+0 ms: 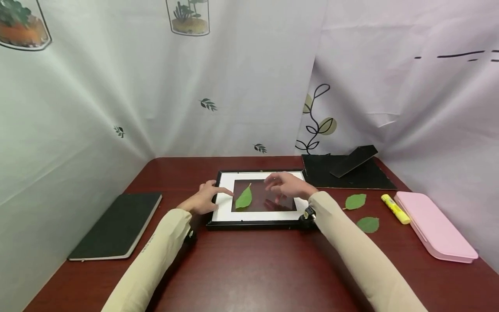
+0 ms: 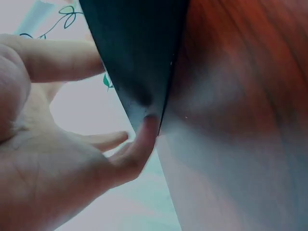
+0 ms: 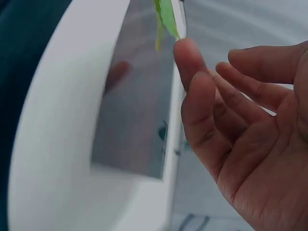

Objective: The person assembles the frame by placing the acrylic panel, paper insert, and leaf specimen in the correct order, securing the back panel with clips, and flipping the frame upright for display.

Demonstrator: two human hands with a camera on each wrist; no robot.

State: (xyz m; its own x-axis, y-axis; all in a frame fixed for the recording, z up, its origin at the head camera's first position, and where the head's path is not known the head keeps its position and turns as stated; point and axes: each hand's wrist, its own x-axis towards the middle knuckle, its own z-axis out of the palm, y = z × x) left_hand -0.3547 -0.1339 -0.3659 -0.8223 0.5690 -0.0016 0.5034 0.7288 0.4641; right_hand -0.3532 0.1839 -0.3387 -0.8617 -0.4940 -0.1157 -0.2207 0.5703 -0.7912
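A black picture frame [image 1: 253, 225] with a white mat [image 1: 224, 211] lies on the table, its dark glossy window reflecting the right hand. Inside that window, toward the left, is a green leaf [image 1: 243, 198] with its stem pointing up. My left hand [image 1: 200, 200] rests at the frame's left side, thumb reaching over the mat; the left wrist view has a finger [image 2: 147, 137] touching the black side. Over the window's right part hovers my right hand [image 1: 287, 185], fingers loosely bent and holding nothing. In the right wrist view the leaf [image 3: 167, 17] appears beyond the fingertips.
Two more green leaves [image 1: 355, 201] lie right of the frame, near a yellow marker-like tube [image 1: 395, 209] and a pink case [image 1: 436, 227]. Behind them is a black backing board [image 1: 317, 171] with its stand raised. A black notebook [image 1: 117, 225] lies at the left.
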